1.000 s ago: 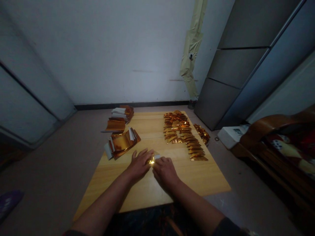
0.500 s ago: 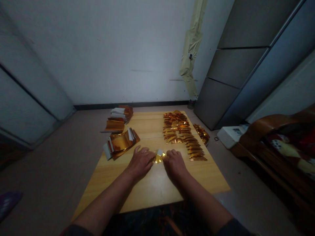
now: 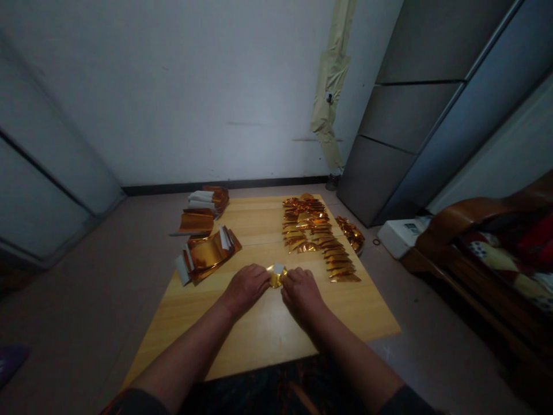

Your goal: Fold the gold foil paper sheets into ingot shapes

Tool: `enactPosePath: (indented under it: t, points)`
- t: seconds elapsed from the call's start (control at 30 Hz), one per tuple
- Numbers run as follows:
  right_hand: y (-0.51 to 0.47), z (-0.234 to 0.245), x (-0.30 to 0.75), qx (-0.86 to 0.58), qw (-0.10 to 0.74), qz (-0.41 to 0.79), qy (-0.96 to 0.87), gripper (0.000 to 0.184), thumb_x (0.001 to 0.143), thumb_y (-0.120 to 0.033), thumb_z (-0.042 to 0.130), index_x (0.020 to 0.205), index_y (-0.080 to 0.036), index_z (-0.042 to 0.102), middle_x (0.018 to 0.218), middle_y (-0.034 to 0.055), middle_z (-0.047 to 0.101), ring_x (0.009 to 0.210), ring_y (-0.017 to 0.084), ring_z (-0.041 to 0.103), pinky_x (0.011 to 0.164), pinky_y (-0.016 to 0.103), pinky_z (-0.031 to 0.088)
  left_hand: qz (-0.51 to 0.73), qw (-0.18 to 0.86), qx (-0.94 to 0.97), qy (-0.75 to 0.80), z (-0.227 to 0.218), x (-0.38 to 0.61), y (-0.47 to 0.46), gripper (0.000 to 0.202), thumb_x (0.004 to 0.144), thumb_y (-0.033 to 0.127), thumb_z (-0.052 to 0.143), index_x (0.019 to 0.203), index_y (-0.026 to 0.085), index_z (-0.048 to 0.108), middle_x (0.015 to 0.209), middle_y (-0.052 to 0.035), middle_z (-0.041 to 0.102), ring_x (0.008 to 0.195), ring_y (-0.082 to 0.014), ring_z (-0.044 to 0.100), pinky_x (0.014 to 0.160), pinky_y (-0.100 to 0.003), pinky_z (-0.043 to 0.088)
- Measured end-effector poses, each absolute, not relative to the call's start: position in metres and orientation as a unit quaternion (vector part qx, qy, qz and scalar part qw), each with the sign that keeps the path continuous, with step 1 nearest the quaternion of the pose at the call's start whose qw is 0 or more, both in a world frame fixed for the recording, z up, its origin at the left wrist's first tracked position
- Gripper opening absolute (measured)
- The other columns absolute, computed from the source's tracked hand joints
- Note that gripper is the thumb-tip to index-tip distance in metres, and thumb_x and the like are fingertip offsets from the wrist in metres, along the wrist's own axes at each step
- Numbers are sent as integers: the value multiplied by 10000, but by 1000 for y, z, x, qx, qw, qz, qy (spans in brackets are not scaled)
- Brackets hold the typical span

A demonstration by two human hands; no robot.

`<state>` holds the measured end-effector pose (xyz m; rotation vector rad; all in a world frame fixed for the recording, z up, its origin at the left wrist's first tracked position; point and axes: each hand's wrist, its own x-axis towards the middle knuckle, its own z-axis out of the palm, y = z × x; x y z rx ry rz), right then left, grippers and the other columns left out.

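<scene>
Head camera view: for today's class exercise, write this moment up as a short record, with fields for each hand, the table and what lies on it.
Left hand: holds one side of a folded gold foil piece with a white tab
Right hand: holds its other side
Table: light wooden table
Left of hands: stacks of gold foil sheets with white ends
Ahead and right: rows of folded gold foil pieces
</scene>
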<state>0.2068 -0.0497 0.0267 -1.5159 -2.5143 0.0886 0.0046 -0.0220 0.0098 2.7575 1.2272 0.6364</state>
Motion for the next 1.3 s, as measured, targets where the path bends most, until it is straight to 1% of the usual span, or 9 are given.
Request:
enactPosePath:
  t: [0.1,0.27,0.4,0.57,0.67,0.77,0.93,1.13,1.3]
  points:
    - [-53,30,204,-519,100,27,-849,160,883,-295,588,976,-180,650,992,89,653,947,229,497,813,359,308,214,3,895,392,7,6,-21,304,983,366,402,988,201,658,837,-59,643,833,-184,570,756,-326,449]
    - [-54,29,199,-537,108,11,-836,152,906,-303,578,965,-188,657,973,85,657,944,232,494,827,378,302,217,-35,896,385,4,7,-21,310,986,337,397,889,191,651,780,-54,612,779,-180,542,714,-328,425]
    - [-52,21,197,-551,112,4,-827,126,926,-261,557,948,-185,655,976,93,635,960,242,479,801,367,315,218,-51,895,387,3,9,-22,347,992,328,380,801,188,634,739,-48,581,743,-170,522,685,-321,404]
    - [-48,15,196,-548,84,0,-832,147,927,-151,514,953,-171,658,964,114,615,921,240,478,750,352,329,208,-60,892,396,5,9,-24,348,990,331,377,799,191,631,734,-46,588,736,-172,525,687,-324,397]
    - [-46,14,197,-549,76,4,-832,149,935,-165,512,961,-172,659,945,106,620,914,238,489,746,344,330,204,-40,891,403,7,7,-26,281,968,347,420,889,196,643,789,-57,617,788,-191,548,726,-345,410]
    - [-45,14,198,-558,80,14,-826,136,936,-170,523,960,-174,657,942,94,626,900,228,505,742,329,332,212,-14,885,414,5,7,-26,254,967,306,413,972,196,642,831,-66,644,812,-202,562,736,-354,417]
    - [-41,13,199,-593,124,58,-794,176,942,-113,480,988,-176,638,952,77,652,898,205,538,769,300,349,256,29,853,453,-1,10,-22,265,970,283,396,1007,189,641,860,-77,672,821,-211,577,755,-358,440]
    - [-35,18,200,-636,166,111,-745,188,955,-138,450,1000,-184,627,921,54,680,872,188,581,756,271,346,294,116,795,517,0,17,-18,161,907,216,452,937,197,610,885,-57,667,869,-204,583,803,-334,451]
    - [-32,24,196,-666,155,120,-720,151,954,-186,469,934,-186,619,872,45,681,814,170,589,697,257,318,281,166,726,605,5,21,-18,43,826,200,511,816,215,550,757,1,596,750,-168,555,687,-269,407]
